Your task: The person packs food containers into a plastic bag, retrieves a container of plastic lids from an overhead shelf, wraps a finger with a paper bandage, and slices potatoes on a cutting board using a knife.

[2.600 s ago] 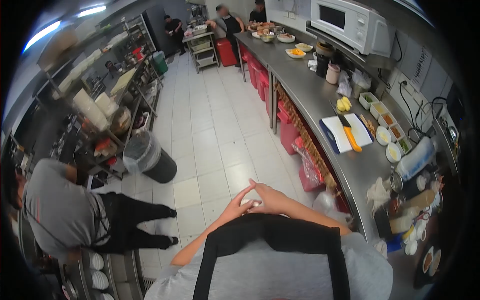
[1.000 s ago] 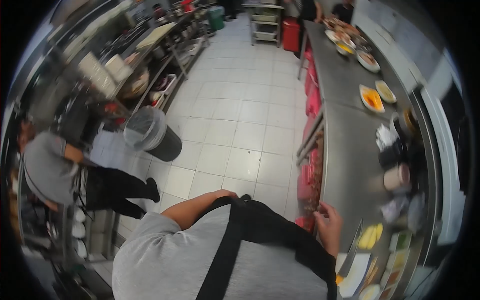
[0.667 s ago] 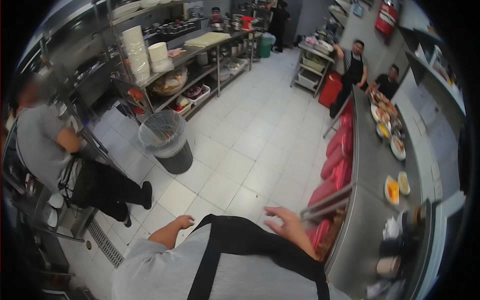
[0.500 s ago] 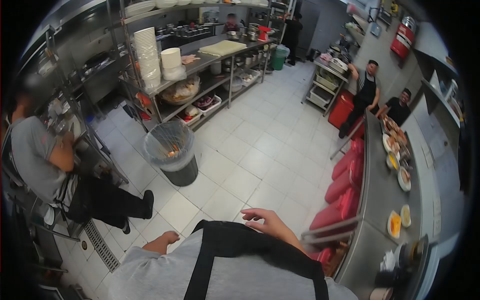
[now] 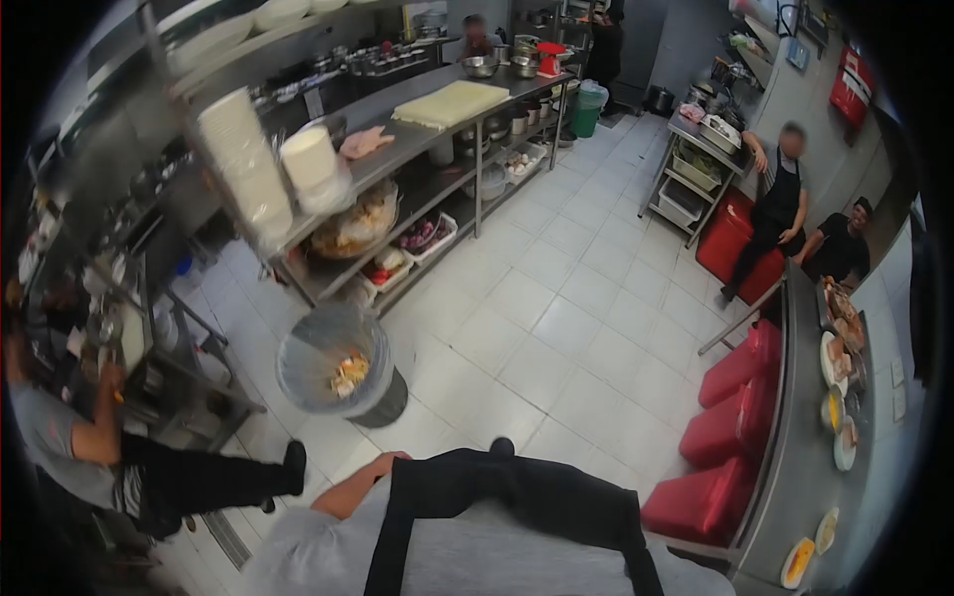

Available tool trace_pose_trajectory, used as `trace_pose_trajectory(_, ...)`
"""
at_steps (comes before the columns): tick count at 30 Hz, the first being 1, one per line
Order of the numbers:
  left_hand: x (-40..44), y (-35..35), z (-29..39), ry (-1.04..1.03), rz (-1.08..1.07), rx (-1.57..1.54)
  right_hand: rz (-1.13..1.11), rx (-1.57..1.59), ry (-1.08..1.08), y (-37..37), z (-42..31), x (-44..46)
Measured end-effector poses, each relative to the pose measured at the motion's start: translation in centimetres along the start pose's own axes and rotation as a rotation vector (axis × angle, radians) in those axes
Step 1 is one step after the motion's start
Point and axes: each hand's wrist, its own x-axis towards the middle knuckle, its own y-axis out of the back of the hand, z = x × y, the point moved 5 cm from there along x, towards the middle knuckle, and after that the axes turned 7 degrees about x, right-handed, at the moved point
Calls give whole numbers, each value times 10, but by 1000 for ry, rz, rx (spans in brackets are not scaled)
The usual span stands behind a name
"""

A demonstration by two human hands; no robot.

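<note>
My left hand (image 5: pixel 388 462) is at the left edge of my black apron (image 5: pixel 527 482), its fingers mostly hidden by the cloth, so I cannot make out whether it holds anything. My right hand is out of sight. Ahead and to the left of my left hand stands a dark grey waste bin (image 5: pixel 383 405) lined with a clear plastic bag, and orange and pale food scraps (image 5: pixel 348 375) lie inside it. A dark rounded tip (image 5: pixel 502 447), perhaps my shoe, shows just beyond the apron.
Steel shelving (image 5: pixel 397 164) carries stacked white tubs (image 5: pixel 243 159) and a yellowish cloth (image 5: pixel 452 103). On the right, red bins (image 5: pixel 720 427) stand under a steel counter (image 5: pixel 785 497) bearing plates of food. A co-worker (image 5: pixel 75 437) is at the left; others are farther back. White tiles (image 5: pixel 497 338) cover the floor.
My view has moved forward, and the waste bin's contents show more fully. My right hand has dropped out of view. My left hand now sits against the apron's edge.
</note>
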Motion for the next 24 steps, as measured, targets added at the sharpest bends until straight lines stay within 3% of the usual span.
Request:
trace_pose_trajectory(4, 27, 92, 138, 28, 113, -50, 25, -156, 204, 99, -115, 77)
trace_pose_trajectory(6, 54, 125, 167, 12, 102, 18, 150, -363, 443, 169, -212, 119)
trace_pose_trajectory(7, 74, 141, 146, -45, 155, 96, 280, -459, 576, 211, -275, 140)
trace_pose_trajectory(8, 76, 155, 138, 74, 237, 102, 300, -211, 520, 264, -347, 110)
trace_pose_trajectory(9, 79, 170, 129, 194, 317, 98, 269, -292, 585, 307, -414, 117)
trace_pose_trajectory(10, 86, 188, 118, 281, 341, 104, 563, -60, 936, 345, -474, 134)
trace_pose_trajectory(11, 97, 203, 105, 349, 321, 117, 669, 36, 993, 385, -533, 80)
trace_pose_trajectory(12, 110, 216, 94, 410, 286, 135, 534, 341, 986, 414, -585, 84)
trace_pose_trajectory(14, 155, 248, 85, 481, 202, 192, 414, 515, 1094, 460, -662, 31)
trace_pose_trajectory(16, 215, 287, 93, 488, 109, 264, 484, 451, 1219, 483, -700, 20)
trace_pose_trajectory(20, 344, 368, 139, 435, -18, 360, 440, 79, 899, 461, -694, 138)
trace_pose_trajectory(22, 417, 412, 167, 388, -59, 400, 265, -41, 638, 434, -643, 208)
trace_pose_trajectory(24, 504, 461, 208, 324, -101, 459, 256, -40, 407, 423, -578, 226)
